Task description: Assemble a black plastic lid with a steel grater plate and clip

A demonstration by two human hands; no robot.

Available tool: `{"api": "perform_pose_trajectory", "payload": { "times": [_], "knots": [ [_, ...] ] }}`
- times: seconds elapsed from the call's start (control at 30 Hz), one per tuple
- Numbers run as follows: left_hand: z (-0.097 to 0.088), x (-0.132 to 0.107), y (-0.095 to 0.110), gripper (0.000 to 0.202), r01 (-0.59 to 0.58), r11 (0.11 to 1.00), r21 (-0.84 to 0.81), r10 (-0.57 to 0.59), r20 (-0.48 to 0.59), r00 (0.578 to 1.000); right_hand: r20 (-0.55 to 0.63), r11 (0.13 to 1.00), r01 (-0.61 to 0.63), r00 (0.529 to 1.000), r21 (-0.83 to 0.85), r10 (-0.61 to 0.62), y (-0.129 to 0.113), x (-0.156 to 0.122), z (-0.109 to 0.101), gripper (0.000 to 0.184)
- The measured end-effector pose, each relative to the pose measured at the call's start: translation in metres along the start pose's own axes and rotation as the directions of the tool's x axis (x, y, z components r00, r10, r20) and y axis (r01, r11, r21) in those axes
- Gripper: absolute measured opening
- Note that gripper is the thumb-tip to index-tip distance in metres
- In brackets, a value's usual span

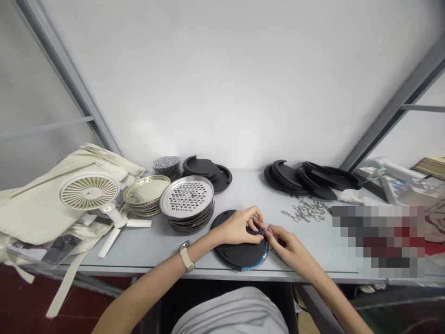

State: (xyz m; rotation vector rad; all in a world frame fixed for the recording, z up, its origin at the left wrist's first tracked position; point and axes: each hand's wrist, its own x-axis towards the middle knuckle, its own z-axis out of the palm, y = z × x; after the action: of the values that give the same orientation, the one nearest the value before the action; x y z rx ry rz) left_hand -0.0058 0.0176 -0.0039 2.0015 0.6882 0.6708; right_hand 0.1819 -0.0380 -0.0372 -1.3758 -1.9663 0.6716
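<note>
A round black disc (pixel 236 253) with a blue strip along its lower right rim lies in front of me on the table. My left hand (pixel 239 226) rests over the disc, thumb and fingers pinched at a small dark metal ring (pixel 263 230) by its right edge. From the other side, my right hand (pixel 283 243) is closed, its fingertips on the same small ring. Exactly how the ring joins the disc is hidden by the fingers. Beyond my right hand lies a loose heap of shiny metal rings with clasps (pixel 308 210).
Left of the disc stand a stack of perforated metal discs (pixel 187 197) and a stack of plain metal lids (pixel 146 190). Black round holders (pixel 201 168) and more black holders (pixel 288 176) lie along the wall. A white fan (pixel 89 191) and cream bag (pixel 38 204) occupy the left end.
</note>
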Motion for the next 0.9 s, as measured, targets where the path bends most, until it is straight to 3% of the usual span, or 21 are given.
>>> {"api": "perform_pose_trajectory", "payload": {
  "times": [0.9],
  "knots": [
    [0.0003,0.0009,0.0004,0.036,-0.012,0.999,-0.042,0.012,0.007,1.0,0.013,1.0,0.009,1.0,0.0,-0.009,-0.0022,0.0004,-0.0016,0.036]
  ]
}}
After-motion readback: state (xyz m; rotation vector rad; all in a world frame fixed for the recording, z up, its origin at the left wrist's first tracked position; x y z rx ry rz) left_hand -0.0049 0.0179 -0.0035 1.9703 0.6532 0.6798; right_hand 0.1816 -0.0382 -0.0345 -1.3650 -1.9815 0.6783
